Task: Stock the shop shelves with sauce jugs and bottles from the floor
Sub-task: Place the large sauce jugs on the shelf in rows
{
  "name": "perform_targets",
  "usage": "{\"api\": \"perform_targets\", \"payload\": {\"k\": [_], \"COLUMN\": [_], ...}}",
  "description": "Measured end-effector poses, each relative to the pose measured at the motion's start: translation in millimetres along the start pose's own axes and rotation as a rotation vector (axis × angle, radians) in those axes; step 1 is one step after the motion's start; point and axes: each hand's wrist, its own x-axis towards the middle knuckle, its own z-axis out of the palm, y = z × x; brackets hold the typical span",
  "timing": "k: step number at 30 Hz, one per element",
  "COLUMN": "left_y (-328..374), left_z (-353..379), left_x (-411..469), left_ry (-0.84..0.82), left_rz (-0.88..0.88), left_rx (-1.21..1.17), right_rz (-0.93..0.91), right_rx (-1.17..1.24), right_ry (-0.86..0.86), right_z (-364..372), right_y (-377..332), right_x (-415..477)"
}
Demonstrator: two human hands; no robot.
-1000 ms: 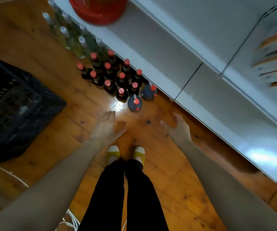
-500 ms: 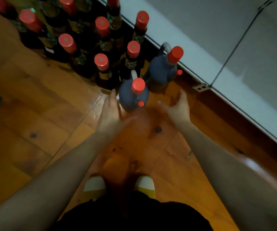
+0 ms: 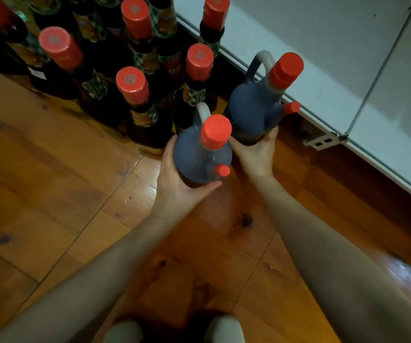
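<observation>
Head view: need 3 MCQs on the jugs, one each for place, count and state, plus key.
1. Which jug is nearer the white shelf?
A. the one in the left hand
B. the one in the right hand
C. both equally near

2. How many handled jugs are in view?
A. one
B. four
C. two

3. What is the left hand doing?
A. gripping the near jug
B. lying flat on the floor
C. pinching a bottle cap

Key:
1 B, the far jug, held by the right hand, sits right by the shelf edge.
2 C, only two blue-grey bodies with loop handles show; the rest are plain bottles.
3 A, its fingers and thumb curl round the jug's body.
</observation>
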Motion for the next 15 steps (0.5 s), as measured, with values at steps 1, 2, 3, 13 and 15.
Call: {"api": "perform_targets", "payload": {"k": [1,2,3,13,15], "left_y": [0,0,0,64,101], "left_z": [0,-1,-2,-54,-74], "left_x": [0,-1,-1,-52,-73], "left_ry": [0.007,0.012,0.014,-0.048,-0.032], "left_rz": [0.021,0.036,0.045,-0.157,-0.156], "left_rx": [-0.014,-0.02,-0.025,-0.026,-0.006], "right_rz": [0.002,0.007,0.012,0.124,0.139], "right_rx": [-0.011,-0.021,-0.024,-0.12,-0.143], "right_ry": [0.005,0.008,0.013,0.016,0.008], "right_z": [0,-1,-2,-69,-90], "right_y": [-1,-2,-3,-72,-102], "right_x": [1,0,0,-94,-123]}}
